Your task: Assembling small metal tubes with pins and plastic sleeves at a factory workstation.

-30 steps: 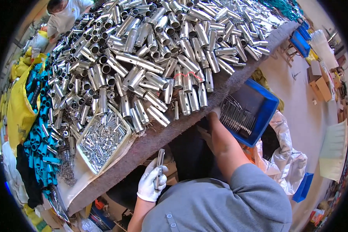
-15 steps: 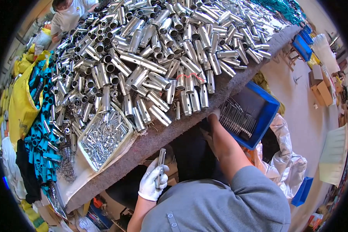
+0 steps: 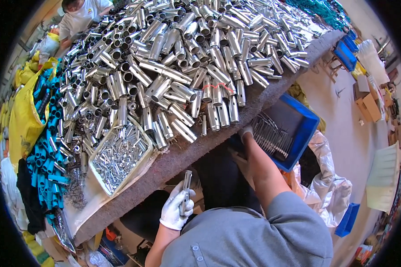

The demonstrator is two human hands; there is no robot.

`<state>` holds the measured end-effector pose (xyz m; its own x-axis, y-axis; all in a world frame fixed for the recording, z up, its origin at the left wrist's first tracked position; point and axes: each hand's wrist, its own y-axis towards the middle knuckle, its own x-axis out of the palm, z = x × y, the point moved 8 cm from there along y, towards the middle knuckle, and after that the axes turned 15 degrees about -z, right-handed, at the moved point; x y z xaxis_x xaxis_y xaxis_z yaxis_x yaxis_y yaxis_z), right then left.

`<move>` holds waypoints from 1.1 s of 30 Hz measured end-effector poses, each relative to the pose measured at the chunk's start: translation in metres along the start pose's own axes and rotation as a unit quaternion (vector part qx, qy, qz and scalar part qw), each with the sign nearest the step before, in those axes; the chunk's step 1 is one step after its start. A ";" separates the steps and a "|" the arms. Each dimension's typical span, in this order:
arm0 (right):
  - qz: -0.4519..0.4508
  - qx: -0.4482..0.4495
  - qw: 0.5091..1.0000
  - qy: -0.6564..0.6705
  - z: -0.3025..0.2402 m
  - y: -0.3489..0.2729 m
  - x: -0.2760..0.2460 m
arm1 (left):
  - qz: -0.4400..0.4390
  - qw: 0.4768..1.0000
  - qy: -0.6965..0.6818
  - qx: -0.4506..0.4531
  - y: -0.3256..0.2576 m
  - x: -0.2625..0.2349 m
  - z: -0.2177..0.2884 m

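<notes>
Left hand: gloved, gripping one metal tube upright.
Right hand: reaching into blue bin of pins; grip unclear.
Remaining: tube pile looking huge.

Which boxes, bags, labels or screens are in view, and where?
Cardboard boxes: far right on the floor, brown, rectangular.
Yellow bag: left of the metal tubes, crumpled.
Clear plastic bag: below the blue bin, shiny, crinkled.
No screens or readable labels in view.
</notes>
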<state>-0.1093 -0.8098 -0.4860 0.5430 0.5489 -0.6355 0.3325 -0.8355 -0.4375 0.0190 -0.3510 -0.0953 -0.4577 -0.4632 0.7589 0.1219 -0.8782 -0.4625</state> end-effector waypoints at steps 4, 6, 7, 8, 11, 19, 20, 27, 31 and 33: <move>-0.101 0.041 0.990 -0.087 -0.074 -0.064 0.018 | 0.052 0.998 -0.013 0.022 -0.013 -0.017 0.002; -0.077 0.057 0.994 -0.060 -0.079 -0.065 0.004 | 0.049 0.998 -0.011 0.033 -0.013 -0.020 0.003; -0.060 0.069 0.995 -0.041 -0.081 -0.067 0.001 | 0.053 0.998 -0.013 0.031 -0.012 -0.024 0.002; -0.042 0.082 0.996 -0.021 -0.074 -0.067 -0.001 | 0.056 0.998 -0.014 0.029 -0.012 -0.024 0.002; 0.010 0.108 0.993 0.043 -0.056 -0.059 0.003 | 0.037 0.999 0.007 0.008 -0.006 -0.011 0.002; 0.017 0.066 0.996 -0.054 -0.146 -0.089 -0.014 | -0.001 0.995 0.098 0.014 -0.020 -0.005 0.004; 0.025 0.071 0.995 -0.060 -0.140 -0.087 -0.016 | -0.004 0.994 0.105 0.015 -0.021 -0.002 0.006; 0.087 0.130 0.985 0.066 -0.084 -0.120 -0.051 | 0.040 0.993 0.101 0.044 -0.029 -0.009 0.015; 0.039 0.076 0.996 -0.013 -0.031 -0.121 -0.089 | 0.007 0.997 0.081 0.016 -0.015 -0.008 0.005; 0.112 0.077 0.990 -0.037 -0.042 -0.135 -0.093 | 0.013 0.998 0.061 0.009 -0.013 -0.012 0.000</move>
<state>-0.1724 -0.7488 -0.3409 0.5293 0.3561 -0.7701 0.0856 -0.9254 -0.3691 0.0227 -0.3345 -0.0985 -0.5584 -0.4686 0.6845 0.1501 -0.8686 -0.4722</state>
